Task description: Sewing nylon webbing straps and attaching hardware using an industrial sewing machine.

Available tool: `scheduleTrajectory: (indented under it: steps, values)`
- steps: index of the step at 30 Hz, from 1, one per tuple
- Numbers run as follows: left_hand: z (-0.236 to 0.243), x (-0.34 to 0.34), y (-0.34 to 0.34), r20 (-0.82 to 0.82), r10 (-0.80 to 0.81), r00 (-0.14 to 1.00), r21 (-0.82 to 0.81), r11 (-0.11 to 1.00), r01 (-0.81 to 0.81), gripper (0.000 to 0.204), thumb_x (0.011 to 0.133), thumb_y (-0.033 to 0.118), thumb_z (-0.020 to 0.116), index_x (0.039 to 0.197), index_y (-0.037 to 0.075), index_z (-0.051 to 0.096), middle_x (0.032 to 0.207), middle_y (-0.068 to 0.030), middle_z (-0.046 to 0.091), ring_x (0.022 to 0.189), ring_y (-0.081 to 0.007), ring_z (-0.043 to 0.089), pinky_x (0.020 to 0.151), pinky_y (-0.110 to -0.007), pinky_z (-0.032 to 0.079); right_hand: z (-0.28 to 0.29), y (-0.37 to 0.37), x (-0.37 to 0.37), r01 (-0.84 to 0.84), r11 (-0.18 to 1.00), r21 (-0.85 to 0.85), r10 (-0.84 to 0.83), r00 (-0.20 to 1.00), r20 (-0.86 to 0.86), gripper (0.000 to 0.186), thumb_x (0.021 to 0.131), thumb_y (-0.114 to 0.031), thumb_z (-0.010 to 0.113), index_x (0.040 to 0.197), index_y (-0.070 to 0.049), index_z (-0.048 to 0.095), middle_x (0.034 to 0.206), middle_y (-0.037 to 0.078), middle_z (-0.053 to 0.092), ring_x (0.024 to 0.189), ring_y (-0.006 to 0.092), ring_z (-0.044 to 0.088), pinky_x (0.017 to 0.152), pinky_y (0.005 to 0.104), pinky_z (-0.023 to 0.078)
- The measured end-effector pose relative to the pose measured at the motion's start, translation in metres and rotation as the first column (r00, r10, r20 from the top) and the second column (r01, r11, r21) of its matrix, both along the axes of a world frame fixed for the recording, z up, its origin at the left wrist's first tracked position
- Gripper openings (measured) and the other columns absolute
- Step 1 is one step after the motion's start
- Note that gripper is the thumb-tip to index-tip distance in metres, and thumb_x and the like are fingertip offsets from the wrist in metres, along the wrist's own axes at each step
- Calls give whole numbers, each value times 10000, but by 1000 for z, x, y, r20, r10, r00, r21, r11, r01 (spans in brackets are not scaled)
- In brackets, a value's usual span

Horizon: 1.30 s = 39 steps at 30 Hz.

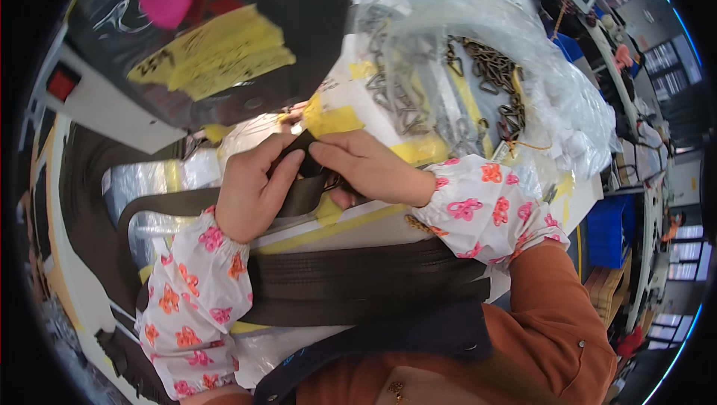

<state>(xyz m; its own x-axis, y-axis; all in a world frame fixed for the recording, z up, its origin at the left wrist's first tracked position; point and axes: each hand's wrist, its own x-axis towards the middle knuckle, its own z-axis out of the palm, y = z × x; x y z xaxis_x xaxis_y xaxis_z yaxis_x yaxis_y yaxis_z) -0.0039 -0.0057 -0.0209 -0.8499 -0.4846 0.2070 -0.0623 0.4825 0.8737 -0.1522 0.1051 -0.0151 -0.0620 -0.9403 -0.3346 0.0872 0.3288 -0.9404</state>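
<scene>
Both my hands are closed on a dark olive webbing strap [301,197] in front of the sewing-machine-like head. My left hand [254,185] pinches the folded strap between thumb and fingers. From the other side, my right hand [373,170] grips the same fold, its thumb beside the left thumb. Something small and dark shows below the right fingers, too hidden to name. The strap loops away to the left past my left wrist. Several more dark straps [366,282] lie side by side across the table edge close to my body.
A dark machine head [306,47] with yellow tape overhangs the upper left. Clear plastic bags [575,106] with bronze triangular metal rings [489,65] lie at the upper right. More strap [89,196] is piled at the left. A blue bin [609,229] stands beyond the table's right side.
</scene>
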Motion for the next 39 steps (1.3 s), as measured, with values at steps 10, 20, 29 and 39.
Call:
scheduleTrajectory:
  steps: [10,20,29,39]
  values:
    - [-4,4,5,44,46,998,-708,706,-1,312,741,64,576,1050,21,583,760,-128,620,555,-229,575,499,-306,452,-6,0,7,91,995,-27,-91,996,-8,329,936,-215,394,734,23,500,519,39,479,383,99,464,368,246,358]
    - [-1,-4,14,-33,117,993,-470,874,-119,187,836,160,556,919,-1,604,616,-106,586,518,-174,554,499,-280,434,-5,1,16,191,965,-182,-228,950,-212,366,955,-253,406,744,27,510,514,60,501,392,126,513,370,253,385]
    - [-3,-1,-5,67,-70,995,86,994,65,191,874,172,569,808,-7,552,577,-48,522,516,-101,471,499,-252,391,-12,3,13,76,944,-321,-184,929,-321,257,943,-169,415,787,30,460,535,118,526,422,198,573,388,293,427]
    - [1,2,-3,77,-26,997,-176,984,40,140,866,154,555,834,18,541,683,-139,574,594,-316,542,541,-325,435,-9,3,12,69,938,-340,-190,922,-338,234,935,-153,427,796,32,463,550,118,534,440,190,582,391,296,430]
